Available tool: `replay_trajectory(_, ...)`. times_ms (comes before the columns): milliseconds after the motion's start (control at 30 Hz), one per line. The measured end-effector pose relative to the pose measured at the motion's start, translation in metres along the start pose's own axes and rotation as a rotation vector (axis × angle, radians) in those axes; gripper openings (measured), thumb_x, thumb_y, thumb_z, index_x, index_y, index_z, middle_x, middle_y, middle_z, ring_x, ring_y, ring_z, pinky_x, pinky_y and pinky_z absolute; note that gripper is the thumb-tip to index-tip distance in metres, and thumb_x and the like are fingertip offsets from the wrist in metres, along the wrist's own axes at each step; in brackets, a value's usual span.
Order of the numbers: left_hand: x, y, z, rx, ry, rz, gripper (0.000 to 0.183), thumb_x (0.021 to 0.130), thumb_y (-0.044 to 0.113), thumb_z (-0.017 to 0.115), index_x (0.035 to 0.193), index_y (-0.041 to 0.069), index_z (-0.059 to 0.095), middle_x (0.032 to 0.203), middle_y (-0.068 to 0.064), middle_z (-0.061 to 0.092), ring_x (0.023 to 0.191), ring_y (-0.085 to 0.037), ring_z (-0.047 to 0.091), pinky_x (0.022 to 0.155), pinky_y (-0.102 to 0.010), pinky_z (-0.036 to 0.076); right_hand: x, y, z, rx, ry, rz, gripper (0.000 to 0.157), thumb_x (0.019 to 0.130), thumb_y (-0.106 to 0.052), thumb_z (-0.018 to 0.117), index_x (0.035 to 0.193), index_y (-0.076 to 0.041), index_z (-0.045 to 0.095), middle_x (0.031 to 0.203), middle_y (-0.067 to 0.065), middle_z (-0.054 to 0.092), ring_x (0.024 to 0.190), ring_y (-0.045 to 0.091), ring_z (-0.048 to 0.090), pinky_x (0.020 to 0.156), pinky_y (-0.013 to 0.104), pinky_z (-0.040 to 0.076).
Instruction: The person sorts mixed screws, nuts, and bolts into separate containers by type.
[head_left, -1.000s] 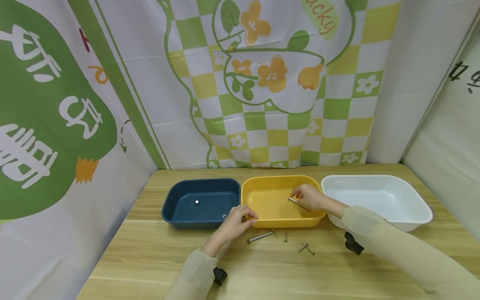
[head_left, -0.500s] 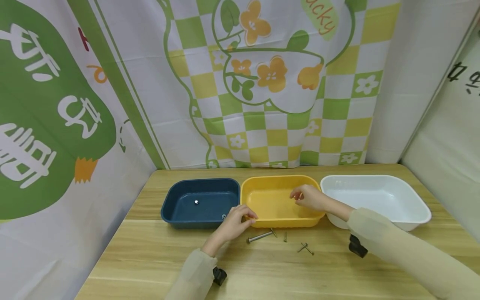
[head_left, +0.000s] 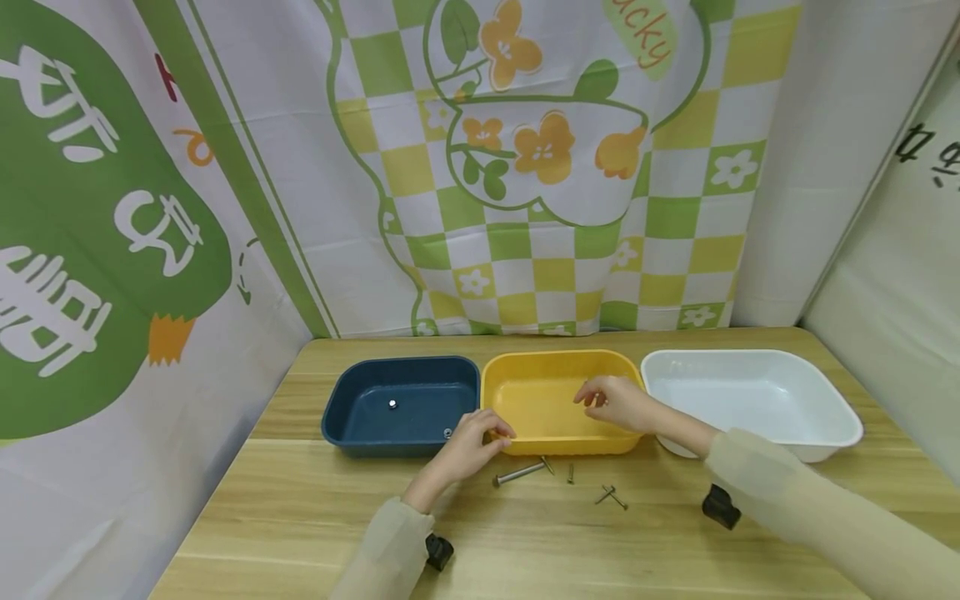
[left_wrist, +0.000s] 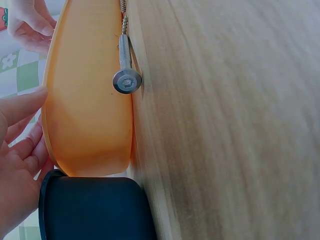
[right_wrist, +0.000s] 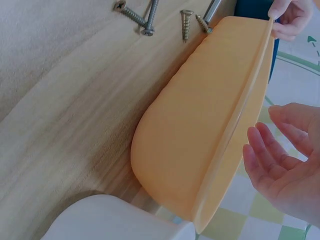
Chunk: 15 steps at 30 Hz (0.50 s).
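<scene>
With thumb and fingers, my left hand [head_left: 467, 446] pinches the front left rim of the yellow bin [head_left: 573, 447]. Over the right part of that bin hovers my right hand [head_left: 618, 402], fingers loosely bent and holding nothing, as the right wrist view also shows. On the wood in front of the bin lie a large bolt [head_left: 519, 475] with a round socket head [left_wrist: 127, 81] and a small screw [head_left: 548, 466] at its tip. Farther right are another small screw [head_left: 571, 474] and two crossed screws [head_left: 611, 497].
A dark blue bin [head_left: 401, 451] stands against the yellow one on the left, with a shiny nut [head_left: 392, 404] and another nut [head_left: 447, 433] inside. A white bin [head_left: 757, 357] stands close on the right. Printed cloth [head_left: 540, 275] hangs behind the wooden table [head_left: 300, 508].
My right hand has let go of the bolt it held over the yellow bin; the bolt no longer shows. That hand has shifted slightly towards me. The left hand has stayed put.
</scene>
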<state>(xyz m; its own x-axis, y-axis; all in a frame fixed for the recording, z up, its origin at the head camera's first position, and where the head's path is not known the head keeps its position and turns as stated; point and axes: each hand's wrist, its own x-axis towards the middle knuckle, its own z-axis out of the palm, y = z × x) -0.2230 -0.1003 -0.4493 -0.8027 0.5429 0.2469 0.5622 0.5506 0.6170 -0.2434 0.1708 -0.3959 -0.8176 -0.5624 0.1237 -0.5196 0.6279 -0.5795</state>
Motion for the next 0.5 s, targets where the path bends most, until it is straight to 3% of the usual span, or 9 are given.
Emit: replay_trajectory(500, 0.0, 0.0, 0.0, 0.007, 0.006, 0.012, 0.007, 0.087, 0.012, 0.06, 0.091, 0.009, 0.065, 0.088, -0.001, 0.059, 0.084, -0.015, 0.054, 0.092, -0.04, 0.032, -0.012, -0.016, 0.008, 0.026, 0.056, -0.104, 0.016, 0.078, 0.005, 0.063, 0.093, 0.007, 0.065, 0.079, 0.011, 0.063, 0.067, 0.015, 0.059, 0.06, 0.02, 0.049)
